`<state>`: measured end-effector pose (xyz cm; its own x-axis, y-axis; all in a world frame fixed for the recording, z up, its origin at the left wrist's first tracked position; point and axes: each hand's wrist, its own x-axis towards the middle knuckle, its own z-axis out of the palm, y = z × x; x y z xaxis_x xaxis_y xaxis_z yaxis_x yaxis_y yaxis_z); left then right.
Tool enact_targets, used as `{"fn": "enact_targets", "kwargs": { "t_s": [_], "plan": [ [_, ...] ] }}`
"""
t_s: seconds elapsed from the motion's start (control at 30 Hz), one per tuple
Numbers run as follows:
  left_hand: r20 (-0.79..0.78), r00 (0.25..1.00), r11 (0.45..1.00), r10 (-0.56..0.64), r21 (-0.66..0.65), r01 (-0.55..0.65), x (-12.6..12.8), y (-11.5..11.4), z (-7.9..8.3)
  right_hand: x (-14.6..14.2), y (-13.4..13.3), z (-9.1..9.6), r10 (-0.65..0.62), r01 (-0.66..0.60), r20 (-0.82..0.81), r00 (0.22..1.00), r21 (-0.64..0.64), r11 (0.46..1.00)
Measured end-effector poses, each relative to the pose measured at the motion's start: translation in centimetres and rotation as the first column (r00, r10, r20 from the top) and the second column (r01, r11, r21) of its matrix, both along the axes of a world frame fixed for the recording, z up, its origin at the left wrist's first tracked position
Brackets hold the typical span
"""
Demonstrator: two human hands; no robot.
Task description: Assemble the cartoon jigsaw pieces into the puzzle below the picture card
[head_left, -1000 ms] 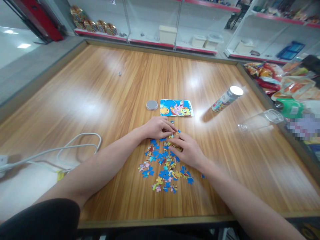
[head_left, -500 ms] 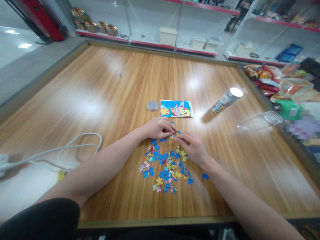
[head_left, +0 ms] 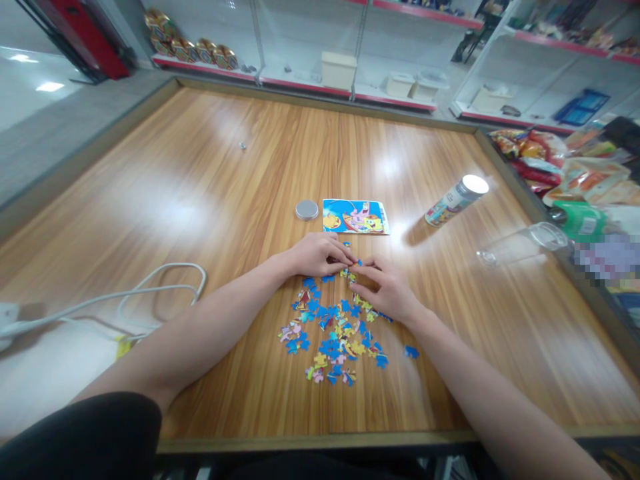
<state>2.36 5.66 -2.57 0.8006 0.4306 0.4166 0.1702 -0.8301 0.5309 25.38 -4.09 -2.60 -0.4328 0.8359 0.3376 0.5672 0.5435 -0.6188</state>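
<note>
A heap of small loose jigsaw pieces, mostly blue, yellow and pink, lies on the wooden table in front of me. My left hand rests knuckles-up at the heap's far edge, fingers curled and pinching a few pieces. My right hand meets it from the right, fingertips pressed on the same small joined pieces. One blue piece lies apart to the right. A cartoon reference picture lies just beyond the hands.
A round metal lid sits left of the picture. A printed canister and a clear plastic tube lie on the right. A white cable loops at the left. Snack packets pile past the right rim. Shelves stand behind.
My right hand has moved up off the heap and to the left hand's fingertips, where both now press on the same few pieces. The left hand has hardly moved.
</note>
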Motion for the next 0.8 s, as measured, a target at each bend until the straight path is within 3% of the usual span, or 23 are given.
{"fn": "enact_targets", "kwargs": {
  "t_s": [0.33,0.57,0.67,0.73,0.8],
  "plan": [
    [-0.007,1.000,1.000,0.019,0.004,-0.019,0.0,0.0,0.0,-0.2,0.0,0.9,-0.008,0.019,0.084,0.996,-0.128,0.992],
    [-0.001,1.000,1.000,-0.006,0.011,0.006,0.0,0.1,-0.1,-0.3,0.9,0.7,-0.052,0.063,0.091,0.995,-0.126,0.990],
    [-0.007,1.000,1.000,0.005,0.003,-0.005,0.1,0.0,0.0,0.3,-0.9,3.1,-0.086,0.093,0.068,0.994,-0.115,0.989],
    [-0.009,1.000,1.000,0.021,-0.007,-0.021,0.2,-0.1,0.0,1.2,-4.0,5.7,-0.134,0.136,0.022,0.991,-0.136,0.981],
    [-0.009,1.000,1.000,0.025,-0.010,-0.025,0.2,-0.2,0.0,2.3,-7.8,8.2,-0.099,0.107,0.045,0.994,-0.253,0.961]
  ]
}}
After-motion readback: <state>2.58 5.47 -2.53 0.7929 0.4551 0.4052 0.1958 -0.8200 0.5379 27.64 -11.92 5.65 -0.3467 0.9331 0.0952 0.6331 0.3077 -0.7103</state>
